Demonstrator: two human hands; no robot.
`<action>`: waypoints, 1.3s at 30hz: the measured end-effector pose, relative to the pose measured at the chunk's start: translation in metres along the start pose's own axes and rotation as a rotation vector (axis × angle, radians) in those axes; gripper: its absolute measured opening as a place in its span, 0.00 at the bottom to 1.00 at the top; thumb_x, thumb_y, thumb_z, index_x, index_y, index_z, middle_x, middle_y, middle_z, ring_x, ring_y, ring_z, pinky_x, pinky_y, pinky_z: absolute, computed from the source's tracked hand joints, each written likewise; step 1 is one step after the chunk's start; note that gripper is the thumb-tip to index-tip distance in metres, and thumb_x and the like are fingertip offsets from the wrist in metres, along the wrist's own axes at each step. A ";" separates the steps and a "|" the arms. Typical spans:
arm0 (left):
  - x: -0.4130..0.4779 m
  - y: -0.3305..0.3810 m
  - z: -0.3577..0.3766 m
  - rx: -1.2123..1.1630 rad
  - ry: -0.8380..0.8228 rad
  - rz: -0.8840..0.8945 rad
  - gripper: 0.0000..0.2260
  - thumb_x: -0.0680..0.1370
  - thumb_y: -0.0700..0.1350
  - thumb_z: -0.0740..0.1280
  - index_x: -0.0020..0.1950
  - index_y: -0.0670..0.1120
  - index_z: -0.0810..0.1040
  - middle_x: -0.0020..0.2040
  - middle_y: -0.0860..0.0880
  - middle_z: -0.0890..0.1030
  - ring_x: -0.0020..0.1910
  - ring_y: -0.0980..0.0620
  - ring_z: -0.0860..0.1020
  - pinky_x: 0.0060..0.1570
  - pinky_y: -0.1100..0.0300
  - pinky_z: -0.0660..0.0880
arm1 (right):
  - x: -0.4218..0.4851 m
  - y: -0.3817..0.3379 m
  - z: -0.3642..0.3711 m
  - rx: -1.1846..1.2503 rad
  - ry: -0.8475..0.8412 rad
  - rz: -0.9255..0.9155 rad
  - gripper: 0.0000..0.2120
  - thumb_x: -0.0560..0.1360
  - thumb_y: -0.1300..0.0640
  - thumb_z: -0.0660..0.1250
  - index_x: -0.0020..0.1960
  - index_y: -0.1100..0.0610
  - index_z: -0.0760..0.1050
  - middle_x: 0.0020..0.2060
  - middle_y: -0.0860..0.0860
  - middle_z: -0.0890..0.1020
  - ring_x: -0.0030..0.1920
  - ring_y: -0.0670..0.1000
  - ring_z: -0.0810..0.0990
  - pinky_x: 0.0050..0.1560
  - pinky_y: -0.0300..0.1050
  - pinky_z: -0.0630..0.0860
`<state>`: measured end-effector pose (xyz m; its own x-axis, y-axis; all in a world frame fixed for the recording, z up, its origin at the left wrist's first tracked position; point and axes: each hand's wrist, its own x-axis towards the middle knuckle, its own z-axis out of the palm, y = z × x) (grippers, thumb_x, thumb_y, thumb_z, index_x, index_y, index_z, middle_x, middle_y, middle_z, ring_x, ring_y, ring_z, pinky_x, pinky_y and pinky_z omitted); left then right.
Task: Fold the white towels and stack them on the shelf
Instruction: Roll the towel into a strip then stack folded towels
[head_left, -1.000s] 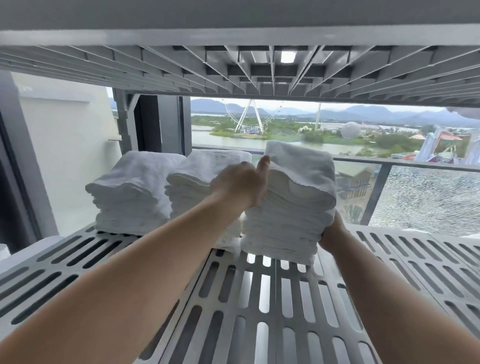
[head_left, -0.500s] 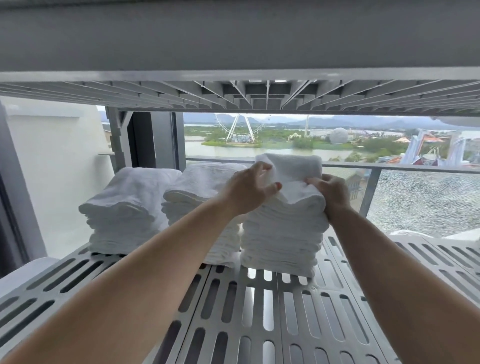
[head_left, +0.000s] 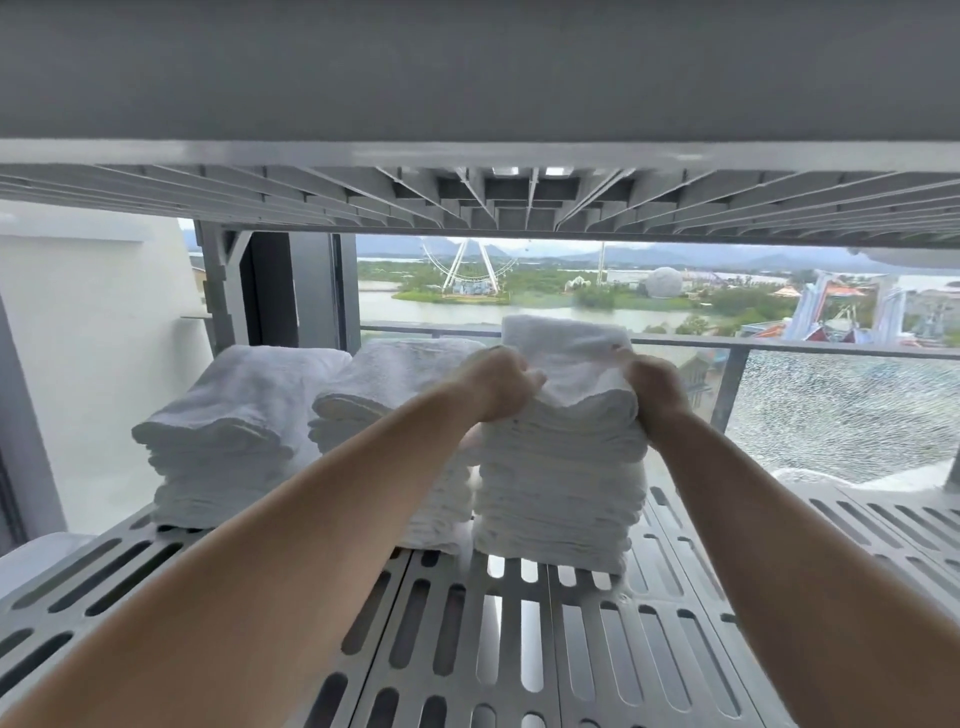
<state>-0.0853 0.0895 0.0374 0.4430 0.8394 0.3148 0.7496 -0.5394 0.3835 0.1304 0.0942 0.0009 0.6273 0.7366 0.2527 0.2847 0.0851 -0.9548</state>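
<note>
Surface: grey slotted shelf (head_left: 452, 623), seen from the front edge. Runs the full width of the view, with light showing through the slots. Sits under an upper shelf (head_left: 467, 78) of the same grey, with a ribbed underside.

Room: white wall (head_left: 93, 338) at far left, dark window frame (head_left: 270, 291) beside it. Behind the shelf, a glass balustrade (head_left: 831, 415) with a grey top rail. Beyond the glass, water, trees, a Ferris wheel (head_left: 467, 265) and a pale dome (head_left: 664, 283).

Load: carries three stacks of folded white towels in a row at the back.
- Left stack (head_left: 234, 431): lowest of the three, just beside the middle one.
- Middle stack (head_left: 384, 384): partly hidden by the left forearm, touching the right stack.
- Right stack (head_left: 561, 493): tallest, leaning slightly, base on the slats.

Hands: left hand (head_left: 498, 382) curled on the near left edge of the top towel (head_left: 571, 358) of the right stack. Right hand (head_left: 657, 392) curled on its near right edge. Both gripping cloth, fingertips buried in the folds. Possibly pinching more than one layer; not clear from this angle.
</note>
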 end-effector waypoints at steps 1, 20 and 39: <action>-0.003 -0.003 0.001 0.034 0.001 0.033 0.21 0.81 0.59 0.61 0.60 0.44 0.80 0.65 0.39 0.76 0.61 0.42 0.74 0.58 0.53 0.70 | -0.003 0.004 -0.005 0.090 0.007 0.018 0.24 0.79 0.41 0.62 0.56 0.60 0.82 0.50 0.55 0.84 0.48 0.56 0.82 0.52 0.54 0.78; -0.002 -0.007 0.046 0.625 0.195 0.509 0.38 0.72 0.71 0.62 0.78 0.56 0.60 0.64 0.48 0.78 0.56 0.43 0.79 0.55 0.48 0.74 | -0.012 0.084 0.006 0.648 -0.622 0.126 0.13 0.68 0.46 0.72 0.44 0.55 0.88 0.45 0.58 0.86 0.46 0.54 0.86 0.43 0.46 0.83; -0.035 -0.018 0.044 0.451 0.236 0.396 0.38 0.73 0.69 0.66 0.77 0.55 0.61 0.72 0.48 0.71 0.70 0.45 0.69 0.67 0.46 0.68 | -0.066 0.092 -0.011 0.323 -0.372 0.178 0.14 0.74 0.42 0.60 0.51 0.44 0.81 0.54 0.49 0.84 0.59 0.55 0.78 0.56 0.55 0.74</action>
<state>-0.0927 0.0724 -0.0192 0.6473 0.5172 0.5599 0.7071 -0.6817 -0.1878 0.1228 0.0461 -0.1022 0.3287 0.9422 0.0655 -0.0774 0.0960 -0.9924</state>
